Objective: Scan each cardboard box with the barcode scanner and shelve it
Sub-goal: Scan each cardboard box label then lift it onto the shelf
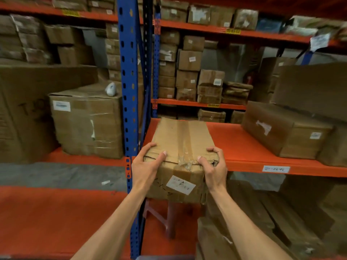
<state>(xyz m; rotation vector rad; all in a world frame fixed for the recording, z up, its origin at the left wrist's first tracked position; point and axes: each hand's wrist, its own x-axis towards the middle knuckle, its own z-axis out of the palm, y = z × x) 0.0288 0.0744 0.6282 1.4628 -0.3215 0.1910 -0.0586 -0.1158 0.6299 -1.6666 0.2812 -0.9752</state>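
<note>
Orange steel shelf deck (pixel 234 139), blue uprights: the landmark for every item below. Holdings listed by size, largest first.

Large wrapped carton (pixel 88 121), bay to the left of the shelf deck, beyond the blue upright (pixel 127 91). Stowed; label on its front face.

Long flat carton (pixel 285 130), on the shelf deck at its right end. Stowed; label at its near corner.

Cardboard box (pixel 182 139), the piece in hand. Far half lies over the left end of the shelf deck, close beside the blue upright; near half overhangs the front edge toward the person. Tape on the top seam is torn, near top edge crumpled, white label (pixel 180 184) on the near face. Judged part-shelved: it needs pushing further onto the deck, where bare orange shows behind and to its right. Whether it has been scanned cannot be told.

Left hand (pixel 148 164), at the box's near left corner. Fingers curled over the top edge, thumb lying along the top face; firm grip.

Right hand (pixel 212 164), at the near right corner. Fingers hooked over the crushed edge, thumb on top; firm grip. Both forearms reach forward, nearly straight, wrists level with the deck's front edge.

Barcode scanner (pixel 110 89), white, set down on top of the large wrapped carton, well left of the shelf deck, in neither hand.

Further boxes for scanning: none identifiable.
</note>
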